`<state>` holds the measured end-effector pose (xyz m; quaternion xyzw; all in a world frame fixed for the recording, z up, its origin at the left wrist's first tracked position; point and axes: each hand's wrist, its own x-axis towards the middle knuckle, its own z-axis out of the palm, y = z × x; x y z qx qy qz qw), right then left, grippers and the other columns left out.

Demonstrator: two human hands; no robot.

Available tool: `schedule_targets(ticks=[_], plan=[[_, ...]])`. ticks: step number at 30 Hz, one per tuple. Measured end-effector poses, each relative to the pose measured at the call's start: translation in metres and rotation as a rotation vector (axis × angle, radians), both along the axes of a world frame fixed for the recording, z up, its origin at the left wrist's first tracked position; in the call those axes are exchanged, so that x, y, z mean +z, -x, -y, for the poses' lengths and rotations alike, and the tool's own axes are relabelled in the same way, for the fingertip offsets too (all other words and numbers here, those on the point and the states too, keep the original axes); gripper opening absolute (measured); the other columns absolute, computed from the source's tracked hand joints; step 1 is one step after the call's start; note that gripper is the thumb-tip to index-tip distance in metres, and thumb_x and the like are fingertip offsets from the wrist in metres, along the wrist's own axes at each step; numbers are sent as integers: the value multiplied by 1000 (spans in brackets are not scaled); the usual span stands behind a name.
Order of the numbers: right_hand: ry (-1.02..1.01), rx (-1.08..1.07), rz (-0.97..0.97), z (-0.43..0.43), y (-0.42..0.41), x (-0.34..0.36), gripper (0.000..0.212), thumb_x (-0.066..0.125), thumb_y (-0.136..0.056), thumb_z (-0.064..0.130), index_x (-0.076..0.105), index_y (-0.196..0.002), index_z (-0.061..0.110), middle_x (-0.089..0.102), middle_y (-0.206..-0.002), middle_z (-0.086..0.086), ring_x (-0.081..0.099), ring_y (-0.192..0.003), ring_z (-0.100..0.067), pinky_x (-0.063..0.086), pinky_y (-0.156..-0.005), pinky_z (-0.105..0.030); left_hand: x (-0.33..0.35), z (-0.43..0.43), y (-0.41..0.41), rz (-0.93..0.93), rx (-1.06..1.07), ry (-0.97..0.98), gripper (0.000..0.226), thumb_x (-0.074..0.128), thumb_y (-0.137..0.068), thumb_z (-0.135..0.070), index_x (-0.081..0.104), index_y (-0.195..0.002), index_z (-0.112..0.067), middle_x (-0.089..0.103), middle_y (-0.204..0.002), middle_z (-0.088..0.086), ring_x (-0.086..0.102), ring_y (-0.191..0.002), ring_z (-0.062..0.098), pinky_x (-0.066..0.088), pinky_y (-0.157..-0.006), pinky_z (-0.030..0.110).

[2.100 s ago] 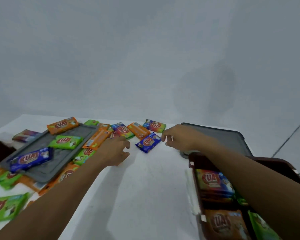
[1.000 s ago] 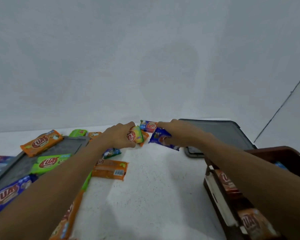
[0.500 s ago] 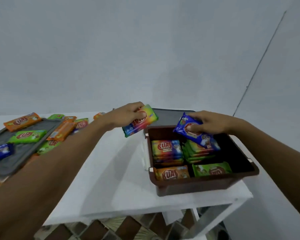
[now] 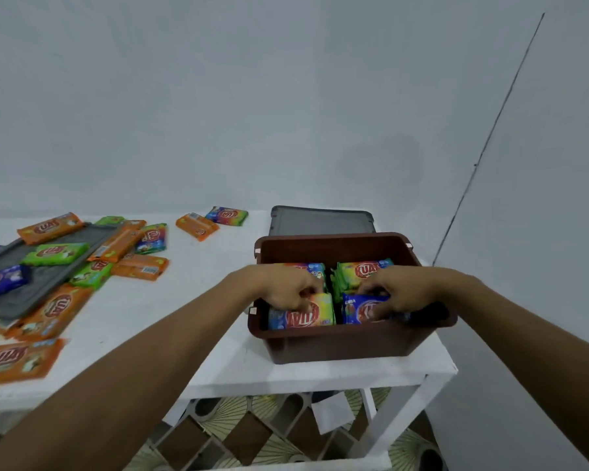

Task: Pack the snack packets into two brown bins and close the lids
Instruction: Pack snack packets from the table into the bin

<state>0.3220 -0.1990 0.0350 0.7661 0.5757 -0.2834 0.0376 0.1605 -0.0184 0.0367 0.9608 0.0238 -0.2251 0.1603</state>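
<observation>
Both hands are now going down into the bin [image 4: 337,345]. Half a second ago they were carrying their packets in the air above it. The left hand [image 4: 288,290] is curling its fingers on the rainbow packet [image 4: 320,311] and setting it on the front-left stack. The right hand [image 4: 393,294] is gripping the blue packet [image 4: 356,309] and seating it on the front-right stack, so both hands are clamped and neither is letting go yet. The two packets are sitting inside the walls, side by side, with the rear stacks just behind them (green-topped one at rear right). The bin is filling up and, judging by the stack height near the rim, is getting close to full. Its lid [image 4: 320,220] is lying flat on the surface [image 4: 191,300] just behind it, still off. Many loose packets [image 4: 140,266] are waiting to the left, some on and around a second grey lid [image 4: 31,287]. A second bin is not showing here, so packing is looking well short of done, with releasing both packets as the likely next bit.
</observation>
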Motion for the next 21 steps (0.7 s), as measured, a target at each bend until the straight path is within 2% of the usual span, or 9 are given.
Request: schedule_targets(ticks=[2, 5, 8, 14, 19, 21], plan=[[0, 3, 46, 2, 1, -6, 49, 61, -93, 36, 49, -139, 26, 52, -134, 7, 49, -117, -10, 41, -101, -26, -9, 3, 2, 27, -8, -120, 35, 55, -96, -32, 53, -128, -18, 59, -121, 2, 56, -104, 20, 46, -86, 31], [-20, 16, 49, 4, 1, -8, 51, 60, -94, 35, 46, -142, 26, 51, -140, 5, 48, -120, -9, 40, -103, -25, -14, 5, 2, 27, -18, -167, 35, 55, -96, -33, 58, -127, -15, 63, -119, 4, 57, -98, 18, 45, -83, 31], [-41, 45, 64, 5, 2, -8, 53, 59, -95, 33, 42, -145, 25, 47, -143, 4, 45, -125, -11, 39, -106, -27, -12, 8, 1, -29, -40, -190, 38, 53, -97, -36, 58, -129, -15, 63, -121, 3, 58, -103, 20, 48, -92, 37], [-41, 54, 40, 8, 0, -7, 48, 63, -93, 22, 49, -139, 25, 53, -137, 3, 51, -119, -9, 44, -103, -26, -12, 8, 5, -28, -36, -182, 43, 52, -97, -40, 53, -135, -20, 59, -128, 0, 54, -110, 18, 45, -94, 34], [-37, 57, 49, 7, 2, -10, 53, 57, -96, 30, 39, -146, 25, 48, -142, 5, 47, -125, -10, 40, -107, -27, -15, 8, 3, -51, 1, -159, 48, 46, -99, -37, 42, -144, -22, 52, -137, 2, 50, -120, 20, 36, -92, 28], [-18, 50, 61, 5, 1, -11, 49, 53, -98, 32, 41, -145, 24, 52, -139, 3, 50, -120, -10, 40, -104, -26, -15, 5, 1, -77, 21, -131, 45, 42, -100, -32, 42, -144, -21, 50, -141, 3, 47, -123, 19, 34, -92, 27]])
